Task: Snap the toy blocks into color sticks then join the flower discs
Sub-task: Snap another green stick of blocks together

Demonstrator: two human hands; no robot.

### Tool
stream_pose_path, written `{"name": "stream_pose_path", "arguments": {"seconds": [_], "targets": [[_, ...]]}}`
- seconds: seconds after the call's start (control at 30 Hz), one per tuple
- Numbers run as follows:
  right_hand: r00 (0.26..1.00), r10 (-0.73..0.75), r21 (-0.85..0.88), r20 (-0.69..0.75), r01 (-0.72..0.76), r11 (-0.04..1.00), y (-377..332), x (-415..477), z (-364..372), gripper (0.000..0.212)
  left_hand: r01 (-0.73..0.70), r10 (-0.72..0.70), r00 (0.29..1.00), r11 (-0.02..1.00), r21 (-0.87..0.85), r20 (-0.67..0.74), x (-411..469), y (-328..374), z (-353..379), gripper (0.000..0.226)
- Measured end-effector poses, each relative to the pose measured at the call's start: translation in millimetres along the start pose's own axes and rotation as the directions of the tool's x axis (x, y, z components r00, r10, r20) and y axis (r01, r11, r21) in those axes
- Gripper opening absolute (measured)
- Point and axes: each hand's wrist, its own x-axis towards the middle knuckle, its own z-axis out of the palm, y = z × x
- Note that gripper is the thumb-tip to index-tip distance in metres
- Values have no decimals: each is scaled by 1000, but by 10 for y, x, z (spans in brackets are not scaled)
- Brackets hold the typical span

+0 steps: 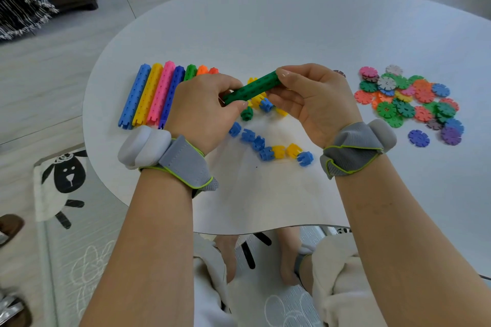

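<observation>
A dark green stick of snapped blocks (252, 89) is held above the white table (292, 34). My left hand (204, 111) pinches its lower left end, and my right hand (310, 98) grips its upper right end. Finished sticks lie side by side at the left: light blue (134, 95), yellow (147, 94), pink (160, 93) and dark blue (172, 93); green, orange and red ones are partly hidden behind my left hand. Loose blue, yellow and green blocks (265, 146) lie under and in front of my hands. A pile of flower discs (409, 101) sits at the right.
A single purple-blue disc (418, 138) lies apart at the near edge of the pile. The table's near edge (265, 228) curves just above my lap. A sheep-patterned mat (63, 180) covers the floor at the left.
</observation>
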Motion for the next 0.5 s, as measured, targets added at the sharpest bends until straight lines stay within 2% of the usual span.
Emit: {"name": "stream_pose_path", "arguments": {"seconds": [0.17, 0.23, 0.27, 0.33, 0.4, 0.5], "targets": [[1000, -6, -146, -11, 5, 989, 31, -6, 78, 13, 45, -44, 998, 999, 24, -44, 19, -31, -40, 24], [994, -96, -324, -56, 73, 943, 71, -13, 103, 13, 79, -79, 994, 997, -1, -77, 25, -55, -70, 22], [980, -190, -495, -60, 136, 858, 100, -8, 112, 13, 90, -90, 992, 996, -6, -91, 29, -60, -82, 21], [952, -306, -777, 24, 210, 593, 172, -2, 130, 10, 99, -98, 990, 995, 1, -99, 24, -65, -75, 21], [963, -255, -885, 84, 190, 426, 223, -5, 181, 6, 98, -96, 991, 995, 25, -96, 18, -73, -72, 21], [982, -168, -944, 87, 135, 301, 259, 38, 255, 25, 96, -89, 991, 993, 66, -97, 16, -77, -62, 22]]}}
